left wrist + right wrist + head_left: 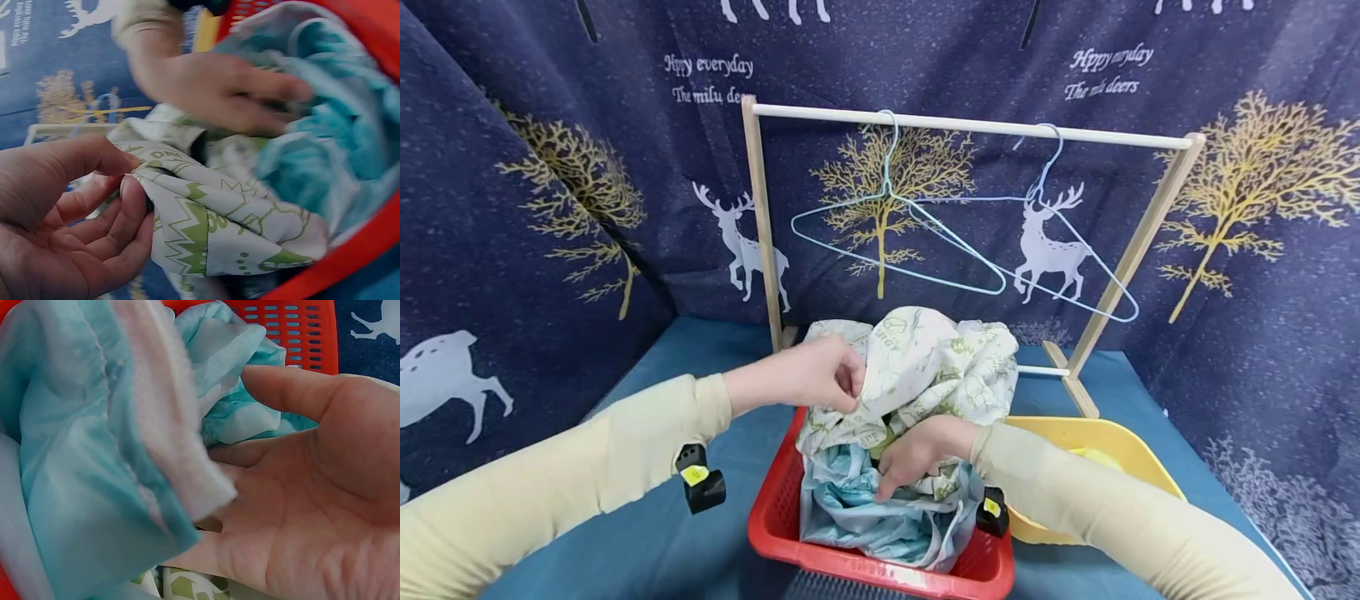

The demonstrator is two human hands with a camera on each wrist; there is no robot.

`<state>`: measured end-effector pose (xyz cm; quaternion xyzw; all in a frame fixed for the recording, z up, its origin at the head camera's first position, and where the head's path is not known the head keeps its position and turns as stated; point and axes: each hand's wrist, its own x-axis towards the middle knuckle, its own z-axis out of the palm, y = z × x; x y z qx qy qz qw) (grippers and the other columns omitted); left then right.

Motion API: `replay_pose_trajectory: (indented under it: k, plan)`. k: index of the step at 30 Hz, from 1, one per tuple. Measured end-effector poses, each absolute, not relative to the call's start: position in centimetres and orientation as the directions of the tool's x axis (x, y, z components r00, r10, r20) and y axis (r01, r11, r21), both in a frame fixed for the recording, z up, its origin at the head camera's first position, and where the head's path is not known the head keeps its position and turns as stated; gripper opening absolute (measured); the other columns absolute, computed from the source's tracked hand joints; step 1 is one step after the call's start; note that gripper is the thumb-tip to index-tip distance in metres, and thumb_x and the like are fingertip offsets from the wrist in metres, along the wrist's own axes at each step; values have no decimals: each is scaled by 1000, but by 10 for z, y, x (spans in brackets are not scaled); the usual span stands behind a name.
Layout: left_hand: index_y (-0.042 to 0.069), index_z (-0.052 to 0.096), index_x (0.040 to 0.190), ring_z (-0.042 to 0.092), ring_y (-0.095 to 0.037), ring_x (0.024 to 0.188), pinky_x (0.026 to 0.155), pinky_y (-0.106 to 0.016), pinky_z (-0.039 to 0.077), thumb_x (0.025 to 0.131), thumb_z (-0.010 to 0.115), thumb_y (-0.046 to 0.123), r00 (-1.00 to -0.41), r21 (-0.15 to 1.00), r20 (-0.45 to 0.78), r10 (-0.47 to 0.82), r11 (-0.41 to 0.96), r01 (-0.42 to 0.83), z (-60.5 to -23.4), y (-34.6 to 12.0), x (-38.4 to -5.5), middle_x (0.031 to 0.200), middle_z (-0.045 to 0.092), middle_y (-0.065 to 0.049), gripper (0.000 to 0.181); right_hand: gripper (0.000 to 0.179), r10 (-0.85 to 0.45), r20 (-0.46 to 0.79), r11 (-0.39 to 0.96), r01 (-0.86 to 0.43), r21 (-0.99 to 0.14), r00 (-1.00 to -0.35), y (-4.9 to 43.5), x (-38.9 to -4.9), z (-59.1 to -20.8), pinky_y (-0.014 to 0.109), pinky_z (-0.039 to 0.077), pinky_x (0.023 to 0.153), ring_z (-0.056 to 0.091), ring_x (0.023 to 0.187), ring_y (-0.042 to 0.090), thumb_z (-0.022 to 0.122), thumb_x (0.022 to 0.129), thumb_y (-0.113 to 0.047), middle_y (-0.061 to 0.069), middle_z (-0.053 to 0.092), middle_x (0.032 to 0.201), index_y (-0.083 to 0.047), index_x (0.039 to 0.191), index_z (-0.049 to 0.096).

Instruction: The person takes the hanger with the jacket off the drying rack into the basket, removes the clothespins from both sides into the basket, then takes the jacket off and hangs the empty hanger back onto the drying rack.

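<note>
My left hand [812,372] pinches a fold of white cloth with a green cartoon print [206,212] between thumb and index finger. That printed cloth [917,354] is bunched over the far side of a red basket [880,575]. In the basket's front part lies crumpled light-blue satiny clothing [872,521]. My right hand [917,454] reaches down into the basket at the border of the two fabrics. In the right wrist view its palm faces the camera and the thumb stands apart; the fingertips are hidden behind a blue flap with a pale edge [162,412].
Behind the basket stands a rack with a white rail [970,123] and wooden legs. Two light-blue hangers, one left [898,271] and one right [1123,318], hang from it. A yellow tub [1097,425] sits right of the basket. Patterned dark-blue fabric [700,150] covers the back.
</note>
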<state>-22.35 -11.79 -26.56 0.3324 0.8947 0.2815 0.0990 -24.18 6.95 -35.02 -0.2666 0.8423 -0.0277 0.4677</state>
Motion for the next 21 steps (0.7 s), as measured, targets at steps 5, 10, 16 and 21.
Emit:
replay_pose_trajectory:
  k: [5, 10, 16, 21]
  plan:
    - [8, 59, 70, 53, -3, 60, 61, -19, 46, 80, 68, -4, -722, 588, -11, 692, 588, 555, -292, -118, -221, 67, 64, 1, 18, 24, -490, -761, 841, -460, -284, -425, 70, -240, -350, 31, 43, 73, 43, 77, 6, 54, 100, -40, -7, 41, 80, -20, 86, 50]
    - [7, 53, 72, 54, -2, 61, 61, -18, 45, 79, 67, -5, -713, 571, -9, 701, 589, 572, -312, -116, -217, 67, 63, 2, 19, 32, -527, -738, 805, -525, -275, -422, 72, -238, -349, 24, 33, 65, 40, 71, 7, 52, 101, -41, -6, 39, 76, -20, 78, 44]
    - [10, 55, 71, 41, -3, 56, 54, -17, 35, 76, 70, -4, -709, 422, -27, 705, 650, 631, -334, -108, -214, 61, 51, 6, 22, 42, -529, -732, 775, -597, -210, -429, 73, -235, -346, 22, 40, 98, 51, 119, 6, 48, 102, -44, -6, 60, 123, -14, 128, 59]
    - [13, 52, 64, 31, -6, 53, 52, -18, 28, 75, 72, -6, -695, 335, -74, 715, 674, 658, -342, -100, -216, 55, 36, 9, 30, 48, -501, -768, 783, -587, -207, -398, 78, -234, -333, 24, 39, 107, 47, 134, 9, 47, 102, -44, -7, 55, 140, -18, 142, 52]
